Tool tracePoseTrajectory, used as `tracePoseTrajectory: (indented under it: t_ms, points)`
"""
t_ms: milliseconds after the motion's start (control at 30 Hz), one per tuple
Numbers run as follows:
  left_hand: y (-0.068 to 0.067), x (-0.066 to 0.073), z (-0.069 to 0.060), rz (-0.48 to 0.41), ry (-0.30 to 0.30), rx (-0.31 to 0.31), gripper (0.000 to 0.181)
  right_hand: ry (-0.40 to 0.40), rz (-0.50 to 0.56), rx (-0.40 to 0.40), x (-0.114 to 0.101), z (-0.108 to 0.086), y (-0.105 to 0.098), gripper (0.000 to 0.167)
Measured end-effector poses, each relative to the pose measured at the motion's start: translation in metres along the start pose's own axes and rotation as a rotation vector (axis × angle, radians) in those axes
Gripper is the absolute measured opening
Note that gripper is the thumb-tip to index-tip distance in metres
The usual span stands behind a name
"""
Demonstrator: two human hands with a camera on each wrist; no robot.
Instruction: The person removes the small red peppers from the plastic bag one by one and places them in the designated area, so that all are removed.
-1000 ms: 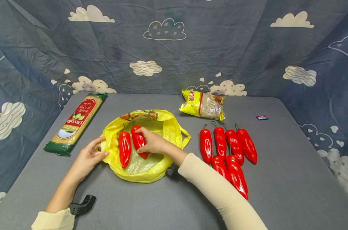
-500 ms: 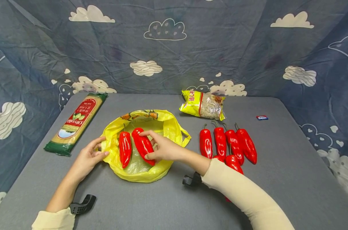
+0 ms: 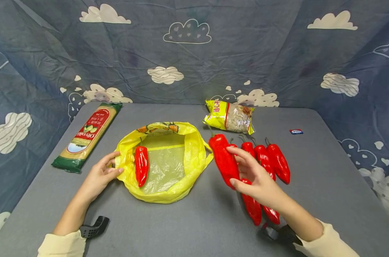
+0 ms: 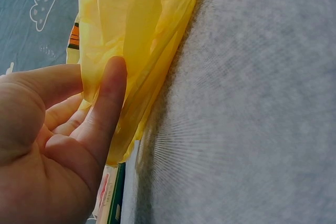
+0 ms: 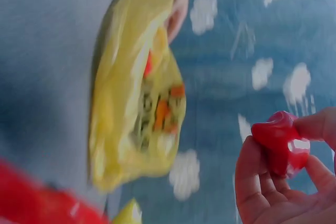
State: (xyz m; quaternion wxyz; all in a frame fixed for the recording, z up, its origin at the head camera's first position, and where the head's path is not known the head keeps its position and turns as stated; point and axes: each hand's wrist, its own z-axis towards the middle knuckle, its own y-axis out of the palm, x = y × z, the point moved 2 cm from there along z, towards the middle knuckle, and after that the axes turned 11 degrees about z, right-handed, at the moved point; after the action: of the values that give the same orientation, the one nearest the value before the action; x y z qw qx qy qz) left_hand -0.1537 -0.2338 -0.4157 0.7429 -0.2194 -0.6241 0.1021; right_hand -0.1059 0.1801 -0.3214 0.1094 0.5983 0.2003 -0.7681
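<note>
The rim of a yellow plastic bag (image 3: pixel 163 198) is pinched by my left hand (image 3: pixel 98 177); in the left wrist view the thumb (image 4: pixel 111 85) presses against the bag's outside. The bag lies open on the grey table, with one red chili pepper (image 3: pixel 141 166) inside at its left. To the right of the bag, my right hand (image 3: pixel 260 180) holds another red chili pepper (image 3: pixel 222 159) by its side, between thumb and fingers. This pepper appears raised, overlapping the group of red chili peppers (image 3: pixel 279 164) on the table. Hand and held pepper partly hide that group.
A green-ended pasta packet (image 3: pixel 90 137) lies at the left. Behind the peppers sits a yellow and clear food packet (image 3: pixel 230 116). Farther right is a small blue and red wrapped item (image 3: pixel 296 131). A cloud-patterned cloth (image 3: pixel 181 85) hangs behind the table.
My right hand has lifted a pepper out of the bag and carried it right, leaving one inside. The left hand still grips the rim. The head view has shifted slightly.
</note>
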Motion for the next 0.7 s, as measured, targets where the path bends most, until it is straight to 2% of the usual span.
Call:
tracePoseTrajectory:
  t_ms: [100,200,300,467,600,700]
  points:
    - [0.000,0.000,0.000,0.003,-0.002,0.001,0.054,-0.041,0.005,0.063,0.006,-0.026,-0.021,0.069]
    - [0.000,0.000,-0.001,0.006,-0.008,0.006,0.054,-0.067,0.065,0.105,0.016,-0.050,-0.040,0.071]
    - [0.000,0.001,-0.001,0.009,-0.010,0.010,0.054,-0.028,0.086,0.191,0.026,-0.073,-0.057,0.071]
    - [0.000,0.001,-0.001,0.009,-0.014,0.010,0.054,0.106,0.029,0.333,0.048,-0.104,-0.075,0.070]
    - [0.000,0.000,0.000,0.007,-0.015,0.006,0.054,0.203,0.009,0.377,0.065,-0.123,-0.085,0.069]
    - [0.000,0.000,0.000,0.005,-0.012,0.002,0.054,0.306,-0.008,0.392,0.075,-0.133,-0.091,0.068]
